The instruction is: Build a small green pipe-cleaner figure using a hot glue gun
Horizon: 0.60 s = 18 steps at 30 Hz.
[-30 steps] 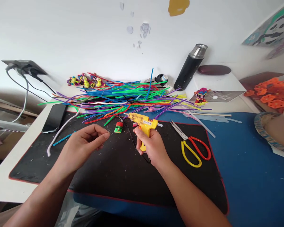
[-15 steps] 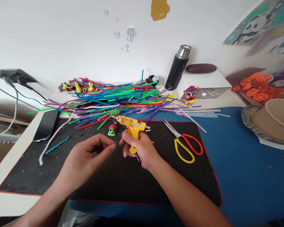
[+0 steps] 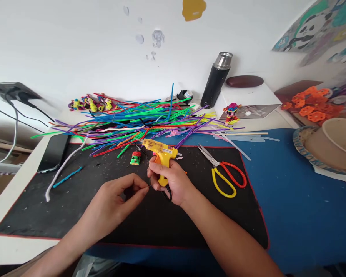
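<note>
My right hand point(image 3: 171, 177) is wrapped round the grip of a yellow hot glue gun point(image 3: 158, 150), its nozzle pointing up and to the left. The orange trigger lies under my index finger. My left hand point(image 3: 123, 202) is closed in a pinch just left of the glue gun's handle. A tiny dark bit shows at its fingertips, too small to name. Behind my hands a small green and red pipe-cleaner figure point(image 3: 135, 157) stands on the black mat point(image 3: 75, 215). To the right lie scissors point(image 3: 219, 167) with one red and one yellow handle.
Colourful pipe cleaners point(image 3: 150, 115) are heaped along the back. A phone point(image 3: 54, 152), a white stem point(image 3: 65, 169) and a twisted blue piece point(image 3: 67, 177) lie left. A black flask point(image 3: 217, 79), a white box point(image 3: 248, 100) and a bowl point(image 3: 305, 150) stand right.
My left hand has moved right and slightly down, its fingertips now closer to the glue gun's handle. The glue gun stays in my right hand, almost unmoved. The view has shifted slightly.
</note>
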Each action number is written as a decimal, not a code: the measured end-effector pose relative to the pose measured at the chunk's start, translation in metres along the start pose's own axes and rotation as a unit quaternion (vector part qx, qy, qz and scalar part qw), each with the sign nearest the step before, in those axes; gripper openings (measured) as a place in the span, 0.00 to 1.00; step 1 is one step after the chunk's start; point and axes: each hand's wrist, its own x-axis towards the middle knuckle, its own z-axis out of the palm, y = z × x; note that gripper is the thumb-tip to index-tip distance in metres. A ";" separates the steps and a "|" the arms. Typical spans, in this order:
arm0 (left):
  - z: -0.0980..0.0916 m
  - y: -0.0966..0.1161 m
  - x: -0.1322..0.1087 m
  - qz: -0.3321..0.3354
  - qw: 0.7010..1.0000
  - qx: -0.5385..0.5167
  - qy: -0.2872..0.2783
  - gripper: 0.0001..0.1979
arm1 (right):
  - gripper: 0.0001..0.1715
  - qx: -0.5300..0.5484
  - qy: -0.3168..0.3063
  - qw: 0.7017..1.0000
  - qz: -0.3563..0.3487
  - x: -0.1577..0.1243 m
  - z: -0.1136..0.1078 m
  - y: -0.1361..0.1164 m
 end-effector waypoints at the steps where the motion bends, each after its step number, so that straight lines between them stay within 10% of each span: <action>1: 0.000 -0.001 0.000 -0.001 1.000 0.002 -0.002 0.14 | 0.24 0.004 -0.002 1.000 -0.005 0.000 -0.001 0.000; 11: 0.000 -0.004 -0.004 0.004 1.000 0.006 -0.010 0.13 | 0.23 -0.028 -0.003 1.000 -0.009 0.000 -0.001 -0.001; 18: -0.026 -0.004 -0.004 -0.029 0.995 0.040 0.086 0.16 | 0.26 -0.070 0.031 0.997 0.016 0.000 0.000 -0.002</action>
